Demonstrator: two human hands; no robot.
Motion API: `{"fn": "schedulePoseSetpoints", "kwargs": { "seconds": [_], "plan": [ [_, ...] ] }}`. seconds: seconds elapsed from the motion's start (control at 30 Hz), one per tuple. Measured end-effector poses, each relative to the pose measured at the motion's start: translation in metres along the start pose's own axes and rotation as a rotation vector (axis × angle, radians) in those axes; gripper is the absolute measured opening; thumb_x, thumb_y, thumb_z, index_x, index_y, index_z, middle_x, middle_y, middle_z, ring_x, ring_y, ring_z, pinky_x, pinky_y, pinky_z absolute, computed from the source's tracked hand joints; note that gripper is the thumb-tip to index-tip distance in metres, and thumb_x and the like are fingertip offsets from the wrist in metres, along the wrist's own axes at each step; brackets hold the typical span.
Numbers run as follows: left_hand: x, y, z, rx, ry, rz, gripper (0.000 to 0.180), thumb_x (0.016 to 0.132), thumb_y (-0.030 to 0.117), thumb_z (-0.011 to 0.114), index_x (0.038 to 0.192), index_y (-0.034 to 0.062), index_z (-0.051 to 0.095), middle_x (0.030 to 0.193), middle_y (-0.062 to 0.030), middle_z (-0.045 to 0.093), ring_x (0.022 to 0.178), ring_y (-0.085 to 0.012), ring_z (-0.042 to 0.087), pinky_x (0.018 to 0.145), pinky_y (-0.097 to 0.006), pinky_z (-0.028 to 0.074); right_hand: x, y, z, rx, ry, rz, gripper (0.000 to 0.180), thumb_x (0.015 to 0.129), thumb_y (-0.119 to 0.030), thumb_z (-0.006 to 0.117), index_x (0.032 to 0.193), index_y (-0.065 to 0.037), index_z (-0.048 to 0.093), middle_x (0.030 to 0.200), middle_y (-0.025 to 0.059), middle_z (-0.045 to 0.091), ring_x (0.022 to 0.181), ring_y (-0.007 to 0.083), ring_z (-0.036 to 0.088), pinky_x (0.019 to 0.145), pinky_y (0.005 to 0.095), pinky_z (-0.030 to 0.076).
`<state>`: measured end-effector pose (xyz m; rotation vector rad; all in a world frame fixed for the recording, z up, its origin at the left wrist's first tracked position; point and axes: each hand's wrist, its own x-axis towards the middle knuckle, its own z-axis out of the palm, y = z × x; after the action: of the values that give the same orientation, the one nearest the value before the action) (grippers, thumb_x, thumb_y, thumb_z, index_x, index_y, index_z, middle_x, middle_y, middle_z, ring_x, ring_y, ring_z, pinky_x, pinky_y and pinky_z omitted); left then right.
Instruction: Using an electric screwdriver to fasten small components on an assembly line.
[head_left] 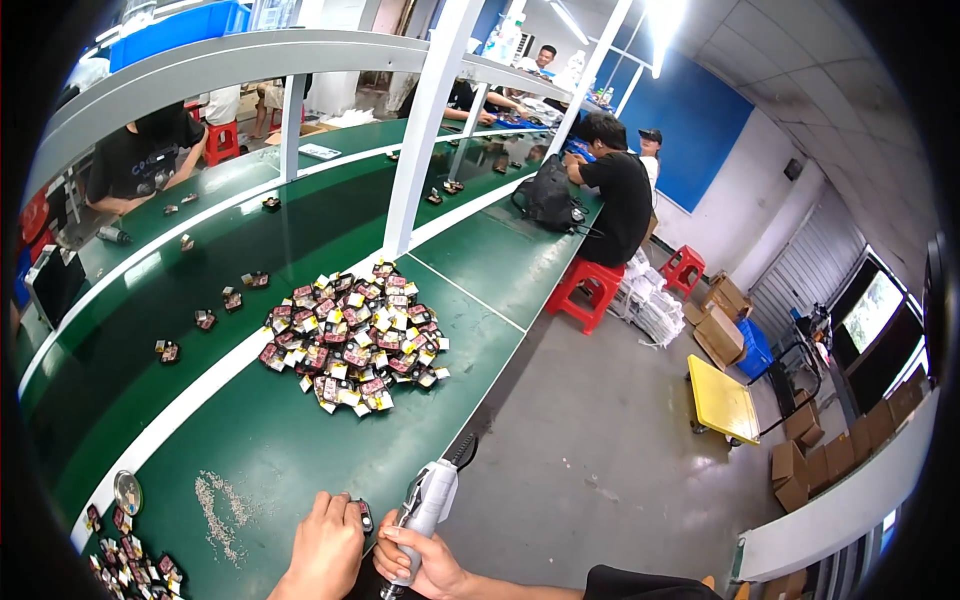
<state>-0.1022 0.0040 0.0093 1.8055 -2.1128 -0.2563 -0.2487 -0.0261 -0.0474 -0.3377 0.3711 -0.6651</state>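
Close to the bench's near edge, my left hand [328, 540] has its fingers closed on a small black part [365, 514], mostly covered by the hand. Beside it, my right hand [425, 560] wraps round a grey electric screwdriver [433, 497], held upright with its cord end up and its tip low at the picture's edge. Ahead on the green bench [460, 345] lies a big heap of small black parts [355, 340] with red, white and yellow faces. A second heap of similar parts [135, 562] sits at the lower left. Tiny loose screws [222, 512] are scattered left of my hands.
A small round dish [127, 492] stands by the lower-left heap. Single parts lie on the dark green conveyor belt [225, 270]. A white post [425, 130] rises behind the heap. Farther along are a black backpack [548, 195], a seated person [615, 190] and a yellow cart [722, 400].
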Motion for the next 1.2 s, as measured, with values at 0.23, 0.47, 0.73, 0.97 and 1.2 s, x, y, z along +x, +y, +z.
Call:
{"fn": "schedulePoseSetpoints", "kwargs": {
  "seconds": [0.23, 0.47, 0.73, 0.97, 1.2],
  "plan": [
    [0.000, -0.003, 0.003, -0.057, 0.071, 0.004, 0.023, 0.070, -0.002, 0.059, 0.092, -0.0062, 0.060, 0.101, -0.0192, 0.061, 0.089, -0.0336, 0.059, 0.073, -0.039, 0.052, 0.001, 0.001, 0.000, 0.003, 0.024, -0.001, 0.009, 0.092, -0.013, 0.052, 0.090, -0.005, 0.049, 0.054, -0.0016, 0.037, 0.046, 0.0090, 0.038, 0.050, 0.0253, 0.036],
    [0.000, -0.002, 0.009, 0.010, 0.043, 0.006, 0.028, 0.066, -0.003, 0.060, 0.094, -0.0063, 0.060, 0.103, -0.0197, 0.062, 0.089, -0.0333, 0.059, 0.074, -0.039, 0.052, 0.007, 0.004, -0.007, 0.017, 0.043, 0.014, 0.010, 0.091, -0.014, 0.054, 0.090, -0.006, 0.049, 0.054, -0.0016, 0.038, 0.048, 0.0094, 0.041, 0.050, 0.0256, 0.037],
    [-0.003, -0.007, 0.014, 0.209, 0.048, 0.178, 0.024, 0.069, 0.003, 0.060, 0.090, -0.0084, 0.060, 0.103, -0.0227, 0.061, 0.082, -0.0281, 0.062, 0.059, -0.033, 0.055, 0.011, 0.007, -0.006, -0.013, 0.087, -0.014, 0.010, 0.091, -0.014, 0.055, 0.089, -0.006, 0.049, 0.056, 0.0000, 0.042, 0.050, 0.0114, 0.045, 0.052, 0.0266, 0.039],
    [-0.002, -0.007, 0.011, 0.212, 0.026, 0.203, 0.026, 0.067, 0.004, 0.060, 0.090, -0.0101, 0.060, 0.104, -0.0230, 0.061, 0.082, -0.0282, 0.062, 0.059, -0.033, 0.055, 0.009, 0.006, -0.004, -0.054, 0.147, -0.043, 0.013, 0.090, -0.016, 0.056, 0.089, -0.005, 0.049, 0.061, 0.0032, 0.047, 0.058, 0.0148, 0.050, 0.059, 0.0293, 0.043],
    [-0.015, -0.006, 0.012, 0.219, 0.001, 0.135, 0.029, 0.068, 0.004, 0.061, 0.093, -0.0114, 0.059, 0.104, -0.0224, 0.061, 0.086, -0.0262, 0.060, 0.058, -0.030, 0.055, 0.006, 0.014, -0.003, -0.071, 0.161, -0.015, 0.011, 0.091, -0.014, 0.053, 0.089, -0.004, 0.050, 0.061, 0.0056, 0.047, 0.058, 0.0183, 0.051, 0.059, 0.0304, 0.043]
  ]
}}
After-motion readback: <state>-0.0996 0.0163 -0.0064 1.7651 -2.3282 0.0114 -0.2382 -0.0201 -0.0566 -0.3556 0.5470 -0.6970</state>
